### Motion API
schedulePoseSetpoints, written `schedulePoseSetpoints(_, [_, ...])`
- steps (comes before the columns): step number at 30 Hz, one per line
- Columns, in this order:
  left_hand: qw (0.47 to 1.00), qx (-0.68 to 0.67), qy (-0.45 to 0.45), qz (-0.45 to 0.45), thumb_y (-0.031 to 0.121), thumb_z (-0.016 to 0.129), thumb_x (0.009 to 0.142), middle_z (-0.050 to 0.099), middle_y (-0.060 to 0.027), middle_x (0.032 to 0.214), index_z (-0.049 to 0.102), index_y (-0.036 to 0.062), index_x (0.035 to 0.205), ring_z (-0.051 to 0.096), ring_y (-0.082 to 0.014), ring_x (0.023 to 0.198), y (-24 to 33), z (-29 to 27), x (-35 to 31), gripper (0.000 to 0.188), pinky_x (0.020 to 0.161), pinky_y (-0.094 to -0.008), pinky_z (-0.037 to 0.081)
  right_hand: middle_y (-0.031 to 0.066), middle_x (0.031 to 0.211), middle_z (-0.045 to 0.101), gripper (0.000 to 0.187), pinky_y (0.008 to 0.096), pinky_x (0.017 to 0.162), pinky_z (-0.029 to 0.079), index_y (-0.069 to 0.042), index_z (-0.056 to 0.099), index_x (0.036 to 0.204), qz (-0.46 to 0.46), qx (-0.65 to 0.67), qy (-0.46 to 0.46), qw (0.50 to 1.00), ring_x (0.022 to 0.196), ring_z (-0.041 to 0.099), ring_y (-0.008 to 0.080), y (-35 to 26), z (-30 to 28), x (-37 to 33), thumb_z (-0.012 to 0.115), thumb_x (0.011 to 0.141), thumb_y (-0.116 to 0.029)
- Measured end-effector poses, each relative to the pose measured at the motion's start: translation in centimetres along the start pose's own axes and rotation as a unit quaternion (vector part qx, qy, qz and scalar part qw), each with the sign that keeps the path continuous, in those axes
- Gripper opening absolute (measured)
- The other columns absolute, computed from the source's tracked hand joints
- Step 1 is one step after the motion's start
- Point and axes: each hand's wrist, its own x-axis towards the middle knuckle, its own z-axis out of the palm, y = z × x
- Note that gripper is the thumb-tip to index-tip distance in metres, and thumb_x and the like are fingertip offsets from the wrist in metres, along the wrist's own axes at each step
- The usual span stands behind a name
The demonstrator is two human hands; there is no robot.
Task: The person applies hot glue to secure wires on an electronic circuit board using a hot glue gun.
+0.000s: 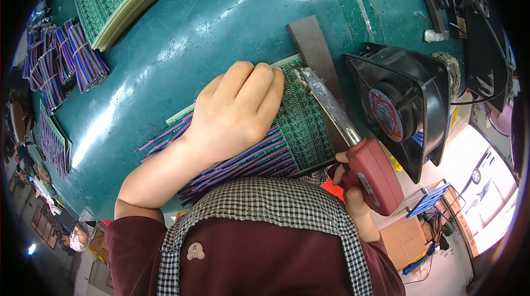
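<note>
A green circuit board panel [301, 114] lies in front of me, with rows of coloured wires [251, 155] stretching from it to the left. Over the panel and wires rests my left hand [237, 103], its fingers bent down and pressed together; the fingertips and whatever they hold are hidden. My right hand [353, 185] is wrapped around the handle of a red soldering gun [376, 177]. The gun's metal barrel reaches up and left, with its tip by the panel's far right corner. A dark flat bar [316, 39] lies along the panel's right side.
A black fan [395, 108] stands close to the right of the soldering gun. Stacked circuit board panels [110, 1] sit at the far left, near bundles of coloured wires [80, 56]. Another wired board [55, 139] lies at the table's left edge.
</note>
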Motion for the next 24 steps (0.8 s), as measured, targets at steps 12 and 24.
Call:
schedulePoseSetpoints(12, [0.999, 0.042, -0.005, 0.016, 0.008, 0.063, 0.066, 0.058, -0.0079, 0.089, 0.067, -0.0002, 0.099, 0.058, -0.0194, 0.075, -0.1, -0.1, 0.1, 0.034, 0.057, -0.0288, 0.048, 0.0162, 0.093, 0.066, 0.074, 0.0260, 0.062, 0.051, 0.009, 0.034, 0.138, 0.029, 0.066, -0.016, 0.997, 0.067, 0.064, 0.0169, -0.2, 0.1, 0.7, 0.070, 0.075, -0.004])
schedulePoseSetpoints(24, [0.998, 0.045, 0.028, 0.037, 0.006, 0.063, 0.064, 0.054, -0.0054, 0.082, 0.064, -0.0036, 0.088, 0.055, -0.0146, 0.072, -0.5, 0.6, 0.2, 0.026, 0.054, -0.0235, 0.046, 0.0101, 0.085, 0.066, 0.073, 0.0254, 0.060, 0.051, 0.009, 0.040, 0.135, 0.010, -0.020, -0.037, 0.999, 0.064, 0.063, 0.0122, 0.9, -0.4, 0.2, 0.076, 0.076, -0.013])
